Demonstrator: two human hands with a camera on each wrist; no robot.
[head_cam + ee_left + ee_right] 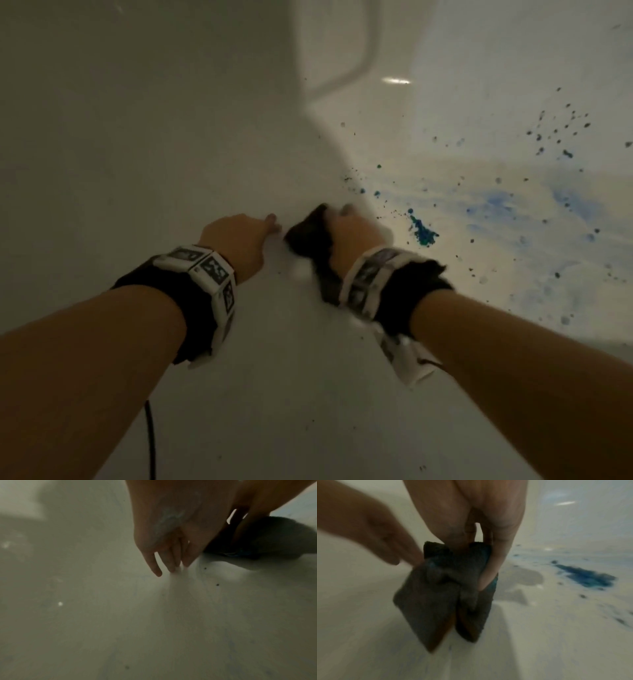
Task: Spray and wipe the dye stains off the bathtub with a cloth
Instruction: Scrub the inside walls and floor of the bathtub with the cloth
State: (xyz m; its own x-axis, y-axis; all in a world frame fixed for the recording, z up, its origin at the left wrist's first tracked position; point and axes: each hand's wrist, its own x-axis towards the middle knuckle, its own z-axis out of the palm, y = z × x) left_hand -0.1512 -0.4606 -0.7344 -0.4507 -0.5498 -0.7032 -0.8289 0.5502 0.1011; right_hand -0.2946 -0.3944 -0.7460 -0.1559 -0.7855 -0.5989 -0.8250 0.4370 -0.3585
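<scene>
Inside the white bathtub [171, 137], my right hand [342, 219] grips a bunched dark cloth [308, 236] and holds it against the tub floor. The right wrist view shows fingers and thumb curled round the cloth [450, 588], which carries blue-green smudges. My left hand [270, 224] lies just left of it with fingers straight, tips on the tub surface [102, 615] and touching the cloth's edge. A dark blue dye blotch [423, 231] sits just right of the cloth. A pale blue smear [496, 205] and scattered specks [555, 133] lie farther right. No spray bottle is in view.
The tub wall rises on the left and curves into a rounded corner [342, 68] at the far end. A black cable [150, 438] hangs from my left wrist. Tiny dark specks [217, 584] dot the floor near my left fingertips.
</scene>
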